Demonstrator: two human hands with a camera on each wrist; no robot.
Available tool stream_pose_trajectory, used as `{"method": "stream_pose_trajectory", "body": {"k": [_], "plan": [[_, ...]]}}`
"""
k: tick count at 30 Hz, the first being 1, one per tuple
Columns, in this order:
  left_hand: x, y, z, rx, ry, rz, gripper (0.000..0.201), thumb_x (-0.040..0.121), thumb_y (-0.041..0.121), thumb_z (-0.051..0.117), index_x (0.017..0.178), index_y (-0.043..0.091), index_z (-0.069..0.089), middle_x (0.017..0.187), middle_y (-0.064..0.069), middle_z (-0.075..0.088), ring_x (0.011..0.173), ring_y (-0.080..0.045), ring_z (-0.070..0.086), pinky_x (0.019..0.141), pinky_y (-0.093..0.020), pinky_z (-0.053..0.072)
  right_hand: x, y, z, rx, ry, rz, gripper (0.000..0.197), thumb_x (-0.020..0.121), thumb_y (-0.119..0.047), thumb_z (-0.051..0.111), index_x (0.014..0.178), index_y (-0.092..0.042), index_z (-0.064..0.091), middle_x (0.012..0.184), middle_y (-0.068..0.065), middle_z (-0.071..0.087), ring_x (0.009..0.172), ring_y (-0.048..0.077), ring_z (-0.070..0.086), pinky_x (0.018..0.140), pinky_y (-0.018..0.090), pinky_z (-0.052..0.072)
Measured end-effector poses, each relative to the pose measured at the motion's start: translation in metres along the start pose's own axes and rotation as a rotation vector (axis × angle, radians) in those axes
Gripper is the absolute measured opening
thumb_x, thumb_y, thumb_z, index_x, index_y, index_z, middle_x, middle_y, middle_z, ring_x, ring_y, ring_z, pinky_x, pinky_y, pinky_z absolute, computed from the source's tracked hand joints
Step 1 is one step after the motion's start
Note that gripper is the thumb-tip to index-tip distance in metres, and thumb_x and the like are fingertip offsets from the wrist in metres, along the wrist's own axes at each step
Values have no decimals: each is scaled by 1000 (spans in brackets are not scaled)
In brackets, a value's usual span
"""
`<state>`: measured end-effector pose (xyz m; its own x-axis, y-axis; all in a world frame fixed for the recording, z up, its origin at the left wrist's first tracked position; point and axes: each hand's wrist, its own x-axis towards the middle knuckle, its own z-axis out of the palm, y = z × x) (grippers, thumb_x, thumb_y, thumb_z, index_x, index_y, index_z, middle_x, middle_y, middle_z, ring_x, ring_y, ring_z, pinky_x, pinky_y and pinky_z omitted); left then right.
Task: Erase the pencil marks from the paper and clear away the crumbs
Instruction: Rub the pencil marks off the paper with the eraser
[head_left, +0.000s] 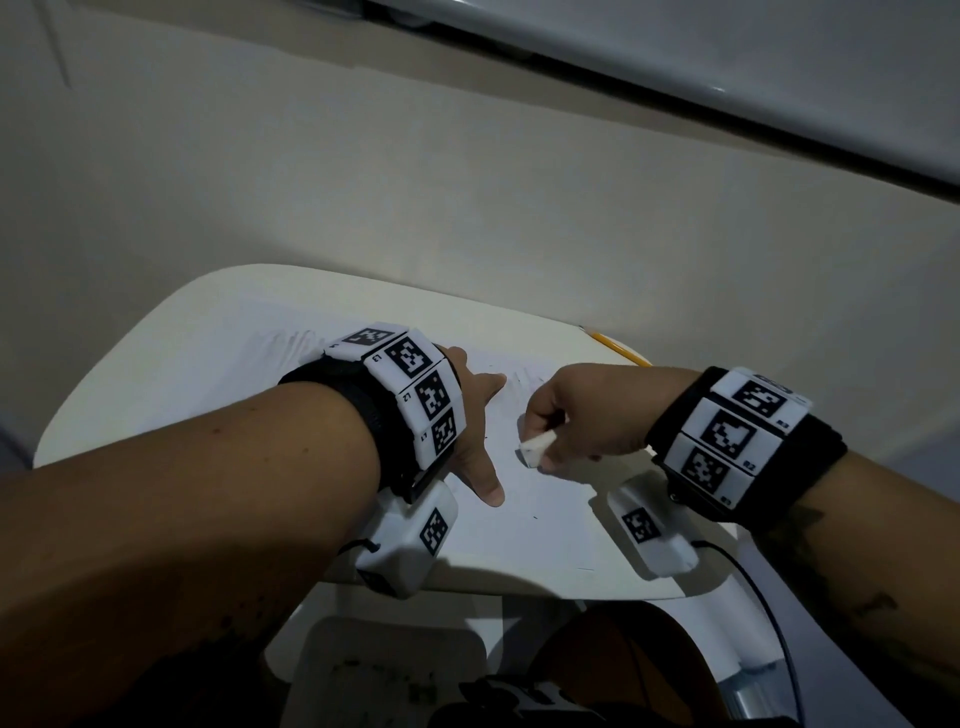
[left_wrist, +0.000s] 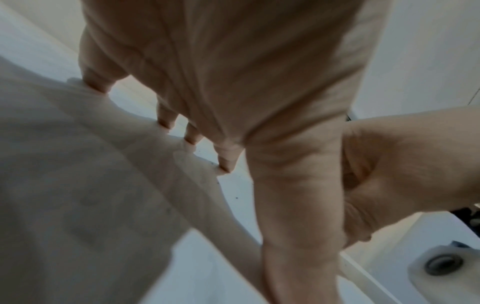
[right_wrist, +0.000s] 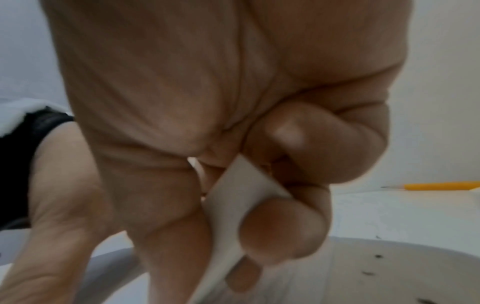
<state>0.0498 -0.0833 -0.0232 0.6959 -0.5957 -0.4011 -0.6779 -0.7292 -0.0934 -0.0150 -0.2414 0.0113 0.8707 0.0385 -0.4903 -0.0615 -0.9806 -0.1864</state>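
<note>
A white sheet of paper lies on a small white table. My left hand rests flat on the paper with fingers spread, fingertips pressing it down. My right hand grips a white eraser between thumb and curled fingers, its tip touching the paper just right of the left thumb. In the right wrist view the eraser shows pinched in the fingers. Faint pencil marks lie above the eraser. Dark crumbs dot the paper.
A yellow pencil lies at the far right edge of the table, seen too in the right wrist view as the pencil. A pale wall rises behind the table. The table's front edge is close below my wrists.
</note>
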Motion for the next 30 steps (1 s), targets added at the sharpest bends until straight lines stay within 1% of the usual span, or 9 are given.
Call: {"method": "stream_pose_trajectory", "body": {"k": [2,6,12,14,16,18,24,27,30], "plan": [[0,0,-1,2,0,3,139,42,96,58,154,38,0,144,-8,36,134,-35,37,101,-54,37,4,-1,-1,-22,61,23,14,84,-45,71,87,-31,70,76,-13,68,61,3,58,59,19,44],[-1,-1,0,1,0,12,138,43,96,58,154,37,1,143,-8,37,133,-34,38,101,-54,37,12,2,-3,-17,218,63,16,87,-44,68,92,-29,69,92,-12,68,88,10,63,77,26,52],[-1,0,0,4,2,7,138,44,95,59,155,37,-1,145,-9,36,134,-34,37,101,-52,37,-1,2,-1,-13,27,18,11,85,-41,71,86,-31,70,78,-13,68,47,-5,52,49,14,39],[0,0,0,5,2,6,140,40,97,57,154,38,0,144,-7,36,133,-34,38,100,-53,38,2,1,-2,-23,71,36,14,85,-45,70,84,-31,69,79,-15,68,59,-5,57,57,17,44],[0,-1,0,1,-2,10,140,40,97,57,154,38,0,143,-7,37,133,-34,38,100,-53,38,8,2,-4,-23,154,67,16,86,-46,69,89,-31,70,89,-15,68,82,4,63,74,24,51],[0,-1,0,-5,0,13,139,42,95,59,154,38,1,142,-8,38,132,-34,39,100,-52,38,12,4,-5,-17,199,84,18,87,-44,69,95,-28,70,94,-11,68,90,10,63,79,26,51],[0,0,-1,-10,-5,5,140,41,95,60,154,38,0,144,-8,37,133,-34,39,102,-53,38,-1,5,-2,-19,22,48,10,83,-41,73,87,-31,71,74,-15,65,55,2,54,51,16,42],[-1,0,0,0,7,12,138,42,95,60,155,37,3,141,-8,39,131,-33,40,101,-52,39,4,5,-4,-23,109,75,13,84,-45,70,87,-31,70,81,-16,68,74,5,63,68,23,53],[-1,0,0,-2,5,14,137,44,94,60,155,36,3,140,-8,39,130,-33,40,100,-52,38,10,7,-3,-15,226,101,15,87,-42,68,93,-29,70,95,-11,69,92,12,64,84,30,54]]}}
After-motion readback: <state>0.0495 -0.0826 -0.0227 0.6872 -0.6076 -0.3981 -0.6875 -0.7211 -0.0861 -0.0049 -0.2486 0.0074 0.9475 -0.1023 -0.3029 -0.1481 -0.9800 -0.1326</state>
